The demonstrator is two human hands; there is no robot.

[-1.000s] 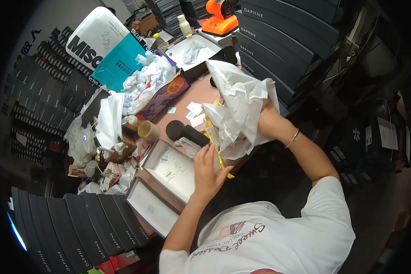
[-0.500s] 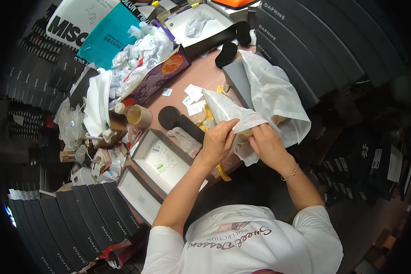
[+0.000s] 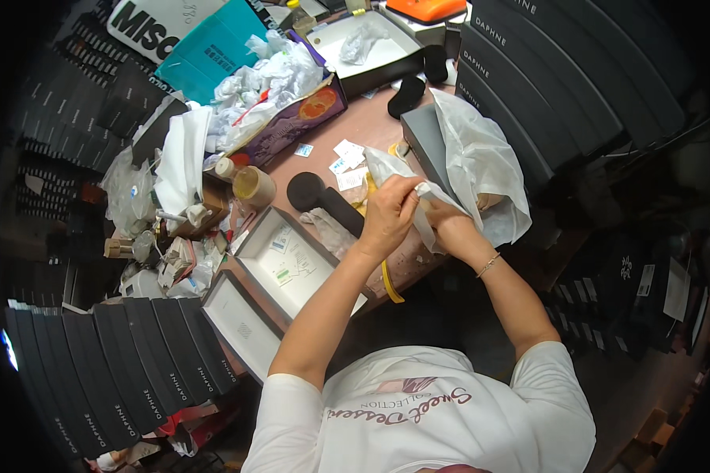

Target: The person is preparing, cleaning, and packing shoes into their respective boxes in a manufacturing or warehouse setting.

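My left hand [image 3: 390,213] pinches the edge of a white sheet of wrapping paper [image 3: 388,165], fingers closed. Close beside it, my right hand [image 3: 452,223] reaches under the sheet, so its fingers are hidden. What they touch cannot be made out. Just beyond the hands stands a grey box [image 3: 424,146] with more white wrapping paper [image 3: 481,134] spread over its right side. Something beige [image 3: 491,200] shows in a fold of that paper. Left of my left hand lie a black rod-like thing with a round end [image 3: 306,191] and a crumpled pale cloth [image 3: 329,230].
An open shoebox [image 3: 292,272] and its lid [image 3: 248,325] rest at the table's near left. Behind are jars [image 3: 254,187] and a purple carton [image 3: 292,122] of crumpled paper. Dark shoeboxes stand stacked at right [image 3: 560,87] and lower left [image 3: 134,378]. Yellow tape [image 3: 389,284] hangs at the edge.
My right hand has slid deeper under the white paper, hiding its fingers. My left hand has turned and closed higher on the sheet's edge. The whole view has shifted slightly.
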